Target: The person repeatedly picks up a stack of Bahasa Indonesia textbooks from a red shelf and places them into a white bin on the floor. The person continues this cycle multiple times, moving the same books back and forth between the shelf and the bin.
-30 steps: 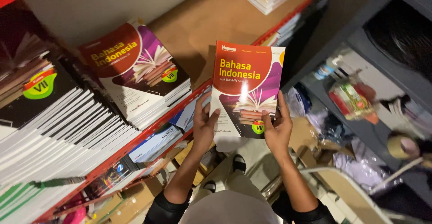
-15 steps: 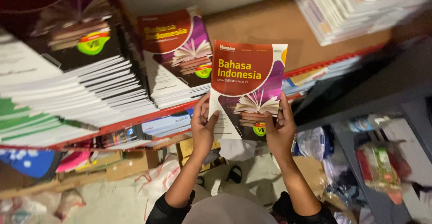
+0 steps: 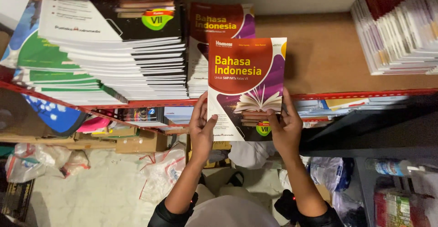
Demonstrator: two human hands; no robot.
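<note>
A tall stack of black-covered books (image 3: 123, 63) stood leftmost on the shelf (image 3: 328, 58). The left hand (image 3: 201, 129) and right hand (image 3: 285, 126) gripped a red-and-purple textbook (image 3: 246, 79) by its lower edges, covering a matching pile (image 3: 219, 26) behind. Another stack (image 3: 397, 31) lay far right.

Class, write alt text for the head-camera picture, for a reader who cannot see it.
Two bare hands, left hand and right hand, hold a red and purple textbook upright by its lower edges above a red-edged shelf. Book stacks sit on the shelf to the left.
</note>
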